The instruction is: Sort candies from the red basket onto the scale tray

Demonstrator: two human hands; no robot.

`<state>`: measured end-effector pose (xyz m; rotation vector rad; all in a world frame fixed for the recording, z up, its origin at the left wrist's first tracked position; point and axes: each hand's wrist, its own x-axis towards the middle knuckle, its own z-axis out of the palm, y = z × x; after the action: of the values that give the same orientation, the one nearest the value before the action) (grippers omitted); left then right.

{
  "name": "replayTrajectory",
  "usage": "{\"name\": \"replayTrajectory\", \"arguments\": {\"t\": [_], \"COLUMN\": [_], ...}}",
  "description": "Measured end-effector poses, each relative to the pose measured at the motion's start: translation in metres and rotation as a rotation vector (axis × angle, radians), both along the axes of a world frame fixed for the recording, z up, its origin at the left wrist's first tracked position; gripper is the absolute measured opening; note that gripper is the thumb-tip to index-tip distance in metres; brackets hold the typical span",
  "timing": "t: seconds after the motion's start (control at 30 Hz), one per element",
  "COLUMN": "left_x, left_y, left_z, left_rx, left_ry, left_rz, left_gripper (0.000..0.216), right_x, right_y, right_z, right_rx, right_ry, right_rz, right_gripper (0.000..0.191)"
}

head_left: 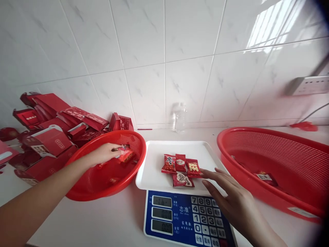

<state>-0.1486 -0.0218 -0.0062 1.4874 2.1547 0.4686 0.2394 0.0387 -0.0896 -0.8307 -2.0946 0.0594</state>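
Over the left red basket (140, 137), my left hand (105, 153) is closed on a small red snack packet (126, 154); whether it grips more than one I cannot tell. My right hand (238, 193) hovers at the right side of the white scale tray (154, 148), fingers stretched out and apart. Its fingertips are at the edge of a red packet with yellow lettering (193, 168), perhaps touching it. Beside that packet lie a red date snack packet (169, 164), a plain red packet (180, 163) and a dark red packet with a cream label (183, 179).
Below the tray is the scale's blue panel (183, 219) with keys and displays. A second red basket (246, 132) with a few packets stands on the right. Red gift boxes (55, 140) are piled at the left. A clear bottle (180, 118) stands against the tiled wall.
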Motion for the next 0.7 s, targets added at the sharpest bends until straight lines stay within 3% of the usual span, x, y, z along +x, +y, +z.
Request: {"name": "replayTrajectory", "arguments": {"t": [0.1,0.2,0.53,0.7], "left_x": [0.022,0.052,0.136,0.15], "left_y": [0.006,0.014,0.063,0.078], "left_z": [0.018,0.026,0.008,0.005], "left_rx": [0.131,0.187,0.218,0.236], "left_ry": [-0.197,-0.287,-0.352,-0.174], "left_rz": [0.056,-0.033,-0.371,-0.36], "left_gripper": [0.055,0.048,0.036,0.032], "right_x": [-0.002,-0.001,0.001,0.002], "right_y": [-0.002,-0.004,-0.005,-0.004], "right_z": [0.005,0.007,0.01,0.01], "right_rx": [0.004,-0.038,-0.068,-0.052], "right_ry": [-0.003,-0.009,0.005,0.01], "right_rz": [0.001,-0.003,0.026,0.019], "right_gripper": [0.027,0.025,0.023,0.022]}}
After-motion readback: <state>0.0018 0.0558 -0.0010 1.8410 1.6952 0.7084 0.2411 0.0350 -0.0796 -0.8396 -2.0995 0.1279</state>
